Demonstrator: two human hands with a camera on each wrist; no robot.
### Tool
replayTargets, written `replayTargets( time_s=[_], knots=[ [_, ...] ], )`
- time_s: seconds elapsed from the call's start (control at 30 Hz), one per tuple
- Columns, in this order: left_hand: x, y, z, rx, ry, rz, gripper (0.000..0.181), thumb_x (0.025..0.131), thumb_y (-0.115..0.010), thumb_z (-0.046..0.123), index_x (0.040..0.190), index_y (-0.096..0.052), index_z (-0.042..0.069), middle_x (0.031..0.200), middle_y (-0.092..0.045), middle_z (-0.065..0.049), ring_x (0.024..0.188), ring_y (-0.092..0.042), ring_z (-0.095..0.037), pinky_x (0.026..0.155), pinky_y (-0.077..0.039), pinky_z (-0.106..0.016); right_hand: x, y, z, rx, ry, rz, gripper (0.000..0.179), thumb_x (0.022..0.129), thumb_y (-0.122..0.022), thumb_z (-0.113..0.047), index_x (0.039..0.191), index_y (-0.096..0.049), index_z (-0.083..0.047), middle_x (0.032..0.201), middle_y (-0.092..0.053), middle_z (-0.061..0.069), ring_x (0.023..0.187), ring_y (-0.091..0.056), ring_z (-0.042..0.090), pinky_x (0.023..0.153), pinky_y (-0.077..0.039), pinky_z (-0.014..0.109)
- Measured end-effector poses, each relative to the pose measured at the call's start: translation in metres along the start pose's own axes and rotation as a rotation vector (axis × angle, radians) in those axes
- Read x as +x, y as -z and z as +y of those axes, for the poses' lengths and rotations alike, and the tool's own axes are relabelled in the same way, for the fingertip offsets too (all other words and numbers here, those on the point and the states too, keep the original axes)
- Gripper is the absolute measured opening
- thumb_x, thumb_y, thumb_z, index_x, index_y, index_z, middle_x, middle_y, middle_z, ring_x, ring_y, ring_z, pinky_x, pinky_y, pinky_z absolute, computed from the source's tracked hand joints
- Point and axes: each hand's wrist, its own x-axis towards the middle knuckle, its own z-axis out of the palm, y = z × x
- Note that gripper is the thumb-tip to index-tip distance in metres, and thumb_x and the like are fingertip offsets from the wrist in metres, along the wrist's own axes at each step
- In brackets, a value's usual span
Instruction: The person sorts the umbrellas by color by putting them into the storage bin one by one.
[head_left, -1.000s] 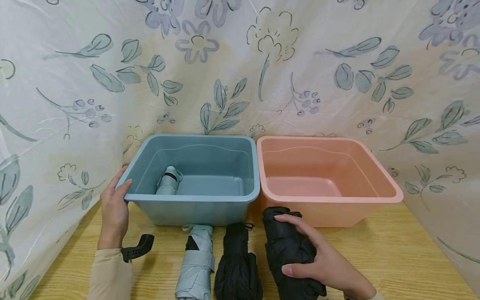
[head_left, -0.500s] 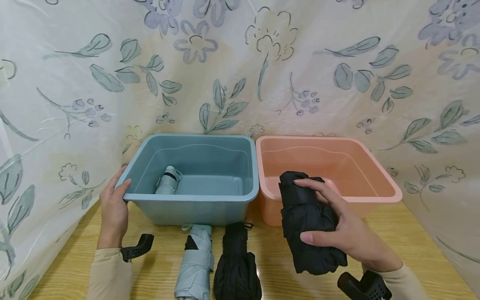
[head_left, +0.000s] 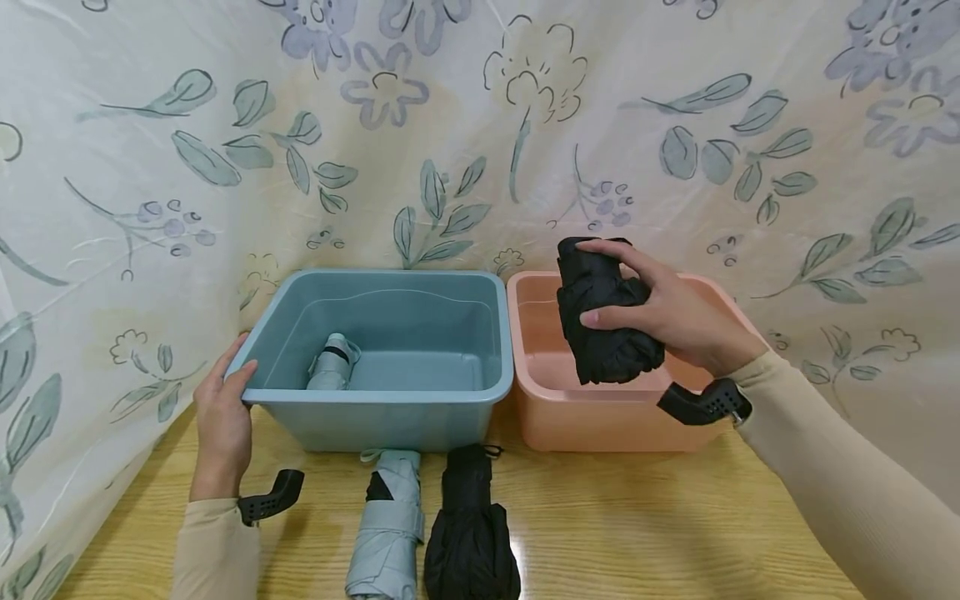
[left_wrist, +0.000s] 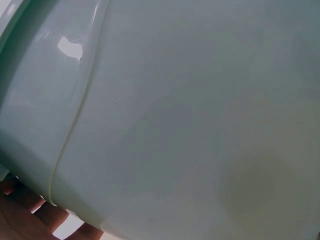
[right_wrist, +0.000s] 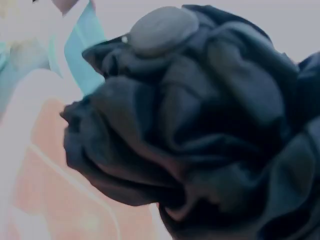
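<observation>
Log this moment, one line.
right hand: grips black umbrella above pink bin; left hand: holds blue bin; inside blue bin: pale roll; table: pale umbrella, second black umbrella

Your held umbrella [head_left: 600,312] is black, your sleeves [head_left: 840,492] beige. You face a blue bin [head_left: 390,423], a salmon-pink bin [head_left: 607,427] and a pale sheet [head_left: 450,117] patterned with lilac flowers [head_left: 321,33].

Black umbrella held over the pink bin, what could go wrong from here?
The right hand holds the black umbrella above the pink bin, so a slip could drop it. Its puckered folds might snag on the bin if lowered. The left hand grips the blue bin; a tug could shift that bin and roll the pale blue umbrella inside.
</observation>
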Motion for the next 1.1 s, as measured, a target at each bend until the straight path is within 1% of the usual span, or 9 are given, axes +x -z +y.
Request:
replayTargets(
  time_s=[0.13, 0.27, 0.4, 0.47, 0.6, 0.7, 0.83, 0.97, 1.1],
  knots=[
    [0.000, 0.000, 0.000, -0.005, -0.002, -0.004, 0.050, 0.110, -0.034, 0.022, 0.160, -0.033, 0.014, 0.165, -0.026, -0.006, 0.149, -0.025, -0.027, 0.121, -0.016, -0.050, 0.030, 0.005, 0.012, 0.035, -0.034, -0.044, 0.076, 0.089, -0.081, -0.018, 0.151, -0.042, -0.039, 0.133, -0.048, 0.025, 0.103, -0.064, 0.041, 0.078, -0.059, 0.052],
    [0.000, 0.000, 0.000, -0.008, -0.007, -0.008, 0.050, 0.110, -0.035, 0.021, 0.160, -0.033, 0.014, 0.165, -0.026, -0.006, 0.149, -0.025, -0.028, 0.121, -0.016, -0.050, 0.053, 0.003, 0.025, -0.012, -0.076, -0.088, 0.078, 0.086, -0.084, -0.022, 0.151, -0.043, -0.037, 0.135, -0.048, 0.020, 0.108, -0.060, 0.039, 0.081, -0.058, 0.048],
    [0.000, 0.000, 0.000, -0.015, -0.010, -0.006, 0.050, 0.110, -0.035, 0.021, 0.160, -0.033, 0.013, 0.165, -0.026, -0.007, 0.150, -0.025, -0.028, 0.121, -0.016, -0.050, 0.068, -0.004, 0.035, -0.043, -0.105, -0.155, 0.080, 0.086, -0.084, -0.022, 0.153, -0.041, -0.031, 0.139, -0.045, 0.020, 0.111, -0.060, 0.038, 0.082, -0.058, 0.047],
    [0.000, 0.000, 0.000, -0.017, -0.010, -0.006, 0.050, 0.110, -0.035, 0.021, 0.160, -0.033, 0.013, 0.165, -0.026, -0.007, 0.150, -0.025, -0.027, 0.121, -0.016, -0.049, 0.074, -0.007, 0.040, -0.080, -0.117, -0.176, 0.082, 0.086, -0.084, -0.024, 0.154, -0.040, -0.030, 0.142, -0.045, 0.017, 0.114, -0.060, 0.036, 0.084, -0.058, 0.046],
    [0.000, 0.000, 0.000, -0.015, -0.005, -0.003, 0.050, 0.110, -0.035, 0.021, 0.160, -0.033, 0.014, 0.166, -0.026, -0.006, 0.150, -0.025, -0.027, 0.121, -0.016, -0.049, 0.083, -0.014, 0.048, -0.190, -0.121, -0.202, 0.085, 0.084, -0.085, -0.031, 0.155, -0.039, -0.030, 0.153, -0.036, 0.009, 0.129, -0.049, 0.031, 0.098, -0.051, 0.045],
    [0.000, 0.000, -0.001, -0.012, -0.004, 0.000, 0.050, 0.110, -0.035, 0.021, 0.160, -0.033, 0.015, 0.166, -0.026, -0.006, 0.150, -0.024, -0.027, 0.121, -0.016, -0.049, 0.089, -0.017, 0.055, -0.203, -0.112, -0.217, 0.084, 0.084, -0.086, -0.029, 0.155, -0.040, -0.028, 0.158, -0.031, 0.006, 0.136, -0.041, 0.030, 0.104, -0.046, 0.046],
    [0.000, 0.000, -0.001, -0.016, -0.009, 0.002, 0.050, 0.110, -0.035, 0.021, 0.160, -0.034, 0.015, 0.165, -0.026, -0.006, 0.150, -0.024, -0.028, 0.121, -0.016, -0.049, 0.093, -0.019, 0.063, -0.163, -0.133, -0.247, 0.084, 0.085, -0.085, -0.022, 0.155, -0.038, -0.021, 0.154, -0.034, 0.011, 0.132, -0.046, 0.033, 0.098, -0.052, 0.043],
    [0.000, 0.000, -0.001, -0.017, -0.009, 0.004, 0.050, 0.110, -0.035, 0.020, 0.160, -0.033, 0.014, 0.166, -0.026, -0.006, 0.150, -0.024, -0.028, 0.121, -0.016, -0.049, 0.096, -0.023, 0.068, -0.173, -0.161, -0.279, 0.085, 0.085, -0.084, -0.021, 0.154, -0.036, -0.014, 0.148, -0.040, 0.016, 0.125, -0.052, 0.032, 0.095, -0.053, 0.039],
    [-0.001, 0.000, -0.002, -0.012, -0.004, 0.007, 0.050, 0.110, -0.035, 0.021, 0.160, -0.034, 0.015, 0.166, -0.026, -0.005, 0.150, -0.024, -0.027, 0.121, -0.016, -0.050, 0.099, -0.027, 0.071, -0.102, -0.217, -0.311, 0.085, 0.086, -0.083, -0.016, 0.155, -0.033, -0.013, 0.144, -0.043, 0.019, 0.117, -0.059, 0.031, 0.091, -0.056, 0.043]
  ],
)
